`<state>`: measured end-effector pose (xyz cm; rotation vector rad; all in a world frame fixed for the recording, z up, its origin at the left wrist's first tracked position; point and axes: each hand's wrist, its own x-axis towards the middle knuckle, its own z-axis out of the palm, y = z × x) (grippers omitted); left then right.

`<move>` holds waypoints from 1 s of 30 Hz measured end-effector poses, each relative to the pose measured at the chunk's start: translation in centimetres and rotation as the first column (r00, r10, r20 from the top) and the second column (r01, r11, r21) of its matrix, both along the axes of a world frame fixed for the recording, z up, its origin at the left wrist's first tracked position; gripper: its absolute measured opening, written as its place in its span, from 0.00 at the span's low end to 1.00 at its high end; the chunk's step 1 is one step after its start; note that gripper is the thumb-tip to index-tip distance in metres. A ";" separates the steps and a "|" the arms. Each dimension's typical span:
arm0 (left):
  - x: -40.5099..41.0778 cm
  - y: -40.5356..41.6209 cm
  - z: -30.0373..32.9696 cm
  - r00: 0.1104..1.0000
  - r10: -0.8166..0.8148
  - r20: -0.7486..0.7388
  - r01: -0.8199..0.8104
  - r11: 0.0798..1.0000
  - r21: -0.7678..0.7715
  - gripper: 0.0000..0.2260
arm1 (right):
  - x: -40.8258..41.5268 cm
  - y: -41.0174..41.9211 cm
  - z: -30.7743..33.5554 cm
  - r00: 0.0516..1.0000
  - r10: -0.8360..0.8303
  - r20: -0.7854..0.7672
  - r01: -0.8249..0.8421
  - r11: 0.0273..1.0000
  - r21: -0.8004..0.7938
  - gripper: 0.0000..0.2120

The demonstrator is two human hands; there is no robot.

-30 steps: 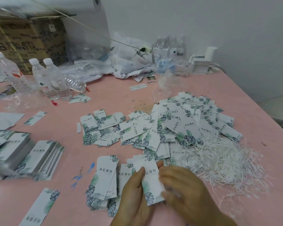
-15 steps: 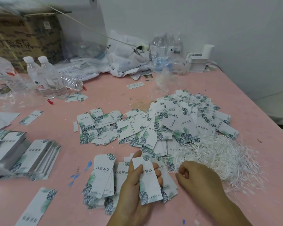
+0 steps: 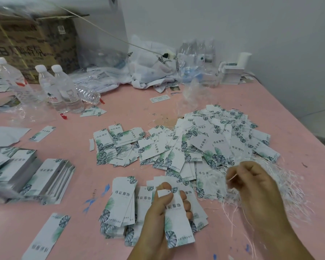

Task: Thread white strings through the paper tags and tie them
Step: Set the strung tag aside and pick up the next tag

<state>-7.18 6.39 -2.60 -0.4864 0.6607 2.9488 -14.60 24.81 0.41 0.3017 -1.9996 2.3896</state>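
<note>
A pink table [image 3: 158,102] fills most of the view and carries everything else. At its far left edge stands a brown cardboard box [image 3: 32,45] with dark printing. Along the far edge beside the box lie crumpled white plastic bags [image 3: 150,72], and past those a shrink-wrapped pack of bottles [image 3: 197,53] and a small white box [image 3: 233,74] near the table's far right corner.

Toward the right of the table's middle spreads a big loose heap of tags [image 3: 214,141], white with green leaf prints, overlapping every way. Against the near right side of that heap lies a tangle of white strings [image 3: 281,184]. On the table's left side sit neat stacks of tags [image 3: 45,177], somewhat blurred. A smaller pile of tags [image 3: 124,207] lies at the near middle, just left of the hands, and a single tag [image 3: 47,237] lies flat near the table's near left edge.

Three upright water bottles [image 3: 62,87] with white caps stand on the far left part of the table in front of the box, with one more lying on its side beside them.

The left hand [image 3: 158,218], over the table's near edge, grips one tag [image 3: 176,220] upright, thumb on its face and fingers curled behind. The right hand [image 3: 259,192], over the near side of the string tangle, has its fingers curled, with thumb and forefinger pinching a thin string [image 3: 233,177]; more strands trail below the hand.
</note>
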 end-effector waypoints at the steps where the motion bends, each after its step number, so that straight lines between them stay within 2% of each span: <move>1: 0.0 0.0 -0.1 1.000 -0.020 -0.015 0.019 0.999 -0.030 0.12 | 0.3 -0.5 -0.5 0.998 0.054 0.027 -0.055 0.997 0.047 0.07; 4: -0.2 0.2 -0.1 0.993 -0.110 -0.048 0.103 0.984 -0.143 0.09 | 1.4 -2.3 -1.9 0.978 0.184 0.094 -0.200 0.958 0.205 0.06; 7: -0.4 0.1 0.0 0.982 -0.185 -0.041 0.168 0.949 -0.266 0.06 | 2.4 -3.6 -2.6 0.937 0.300 0.181 -0.326 0.935 0.138 0.05; 9: -0.5 -0.1 -0.2 0.980 -0.198 -0.024 0.176 0.914 -0.366 0.07 | 2.7 -3.9 -2.5 0.929 0.327 0.175 -0.350 0.929 0.121 0.05; 16: -0.4 -0.5 -0.6 0.979 -0.206 -0.005 0.181 0.871 -0.457 0.12 | 3.3 -4.0 -2.2 0.945 0.304 0.125 -0.325 0.922 0.212 0.04; 20: -0.3 -0.7 -1.2 0.982 -0.187 -0.005 0.158 0.844 -0.513 0.11 | 3.5 -3.8 -2.4 0.964 0.266 0.009 -0.242 0.860 0.449 0.10; 23: -0.3 -0.8 -1.5 0.982 -0.189 -0.015 0.149 0.820 -0.553 0.12 | 3.6 -3.8 -2.3 0.955 0.289 -0.065 -0.207 0.808 0.551 0.11; 28: -0.3 -1.0 -1.8 0.983 -0.183 -0.012 0.142 0.799 -0.585 0.13 | 3.7 -3.8 -2.3 0.943 0.303 -0.141 -0.149 0.761 0.632 0.09; 30: -0.3 -0.9 -1.8 0.983 -0.180 -0.019 0.133 0.791 -0.597 0.13 | 3.7 -3.7 -2.3 0.941 0.314 -0.126 -0.170 0.761 0.626 0.07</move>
